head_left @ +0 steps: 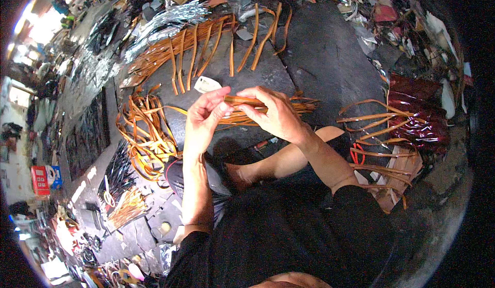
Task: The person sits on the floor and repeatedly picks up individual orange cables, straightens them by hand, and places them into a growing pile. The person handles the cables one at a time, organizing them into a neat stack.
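Note:
Between my two hands runs a narrow tan, leather-like strip [242,101], held level. My left hand [205,115] pinches its left end between thumb and fingers. My right hand [273,113] grips it farther right, fingers curled over and thumb beneath. Right under the hands lies a bundle of similar tan strips [308,105], partly covered by the right hand. A small white tag-like piece [207,85] is just beyond my left fingertips. On the left sits a looped, tangled heap of orange-tan strips [147,151].
Ahead, single strips [231,53] lie side by side near a long brown bundle [170,48] and silvery strips [178,22]. At right, more strips [379,118] rest by a shiny dark-red sheet [417,112] and orange-handled scissors [357,153]. Scraps [384,12] pile at far right.

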